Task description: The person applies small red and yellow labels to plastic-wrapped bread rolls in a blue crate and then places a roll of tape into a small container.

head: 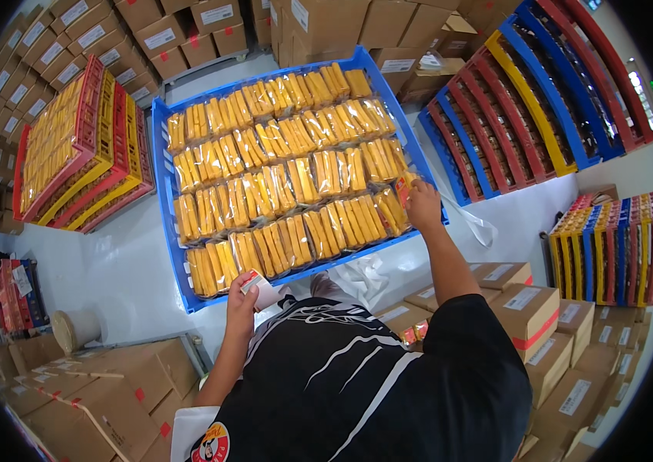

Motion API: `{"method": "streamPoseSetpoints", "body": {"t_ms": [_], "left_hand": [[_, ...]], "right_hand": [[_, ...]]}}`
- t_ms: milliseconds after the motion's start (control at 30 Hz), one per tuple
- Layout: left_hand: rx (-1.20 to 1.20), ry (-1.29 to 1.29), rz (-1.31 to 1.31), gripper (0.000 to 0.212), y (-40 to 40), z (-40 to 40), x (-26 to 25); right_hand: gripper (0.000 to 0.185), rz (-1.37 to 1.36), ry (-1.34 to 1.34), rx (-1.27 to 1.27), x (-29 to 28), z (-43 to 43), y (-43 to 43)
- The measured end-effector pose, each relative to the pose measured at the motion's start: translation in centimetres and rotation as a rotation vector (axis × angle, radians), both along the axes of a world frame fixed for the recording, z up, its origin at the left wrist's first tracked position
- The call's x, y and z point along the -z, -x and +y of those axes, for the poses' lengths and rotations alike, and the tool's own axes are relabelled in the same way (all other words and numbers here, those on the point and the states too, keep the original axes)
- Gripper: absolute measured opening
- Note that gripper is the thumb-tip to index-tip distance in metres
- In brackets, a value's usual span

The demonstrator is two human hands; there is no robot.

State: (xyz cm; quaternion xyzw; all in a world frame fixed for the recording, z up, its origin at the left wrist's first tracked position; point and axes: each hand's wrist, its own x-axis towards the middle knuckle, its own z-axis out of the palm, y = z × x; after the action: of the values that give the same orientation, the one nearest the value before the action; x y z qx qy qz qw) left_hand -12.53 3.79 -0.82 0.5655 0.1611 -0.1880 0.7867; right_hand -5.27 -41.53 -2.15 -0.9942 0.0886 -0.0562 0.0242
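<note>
A blue plastic crate (167, 254) lies before me, filled with rows of golden stick-shaped baked goods (271, 254) in clear plastic packs. My left hand (241, 305) is at the crate's near left edge, its fingers closed on a small stack of printed labels (261, 290), red and white on top. Over the crate's right side, my right hand (423, 203) pinches a red printed label (402, 189) against the packs at the right end. Its fingertips are partly hidden, so I cannot tell whether that label is inside a pack or on top.
Stacked red and yellow crates (95, 167) of similar packs stand left. Taller multicoloured crate stacks (511, 110) rise at the right, another (609, 248) below them. Cardboard boxes (107, 387) surround me. White strapping (476, 228) and crumpled plastic (364, 277) lie on the floor.
</note>
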Motion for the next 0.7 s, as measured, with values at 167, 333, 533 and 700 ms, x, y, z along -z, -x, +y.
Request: {"method": "streamPoseSetpoints", "body": {"t_ms": [167,333,533,700], "left_hand": [[-0.024,-0.007,0.051,0.04,0.5,0.4,0.3],[-0.098,0.042,0.071,0.041,0.2,-0.3,-0.4],[-0.102,0.015,0.069,0.041,-0.1,0.0,0.0],[-0.151,0.028,0.087,0.041,-0.3,-0.5,-0.1]], "right_hand": [[0.023,-0.083,-0.119,-0.041,0.0,-1.6,-0.2],[0.041,-0.216,-0.35,0.164,2.2,-0.4,0.3],[0.047,-0.013,-0.285,0.283,3.4,-0.4,2.1],[0.04,-0.032,-0.285,0.473,3.8,-2.0,1.5]]}}
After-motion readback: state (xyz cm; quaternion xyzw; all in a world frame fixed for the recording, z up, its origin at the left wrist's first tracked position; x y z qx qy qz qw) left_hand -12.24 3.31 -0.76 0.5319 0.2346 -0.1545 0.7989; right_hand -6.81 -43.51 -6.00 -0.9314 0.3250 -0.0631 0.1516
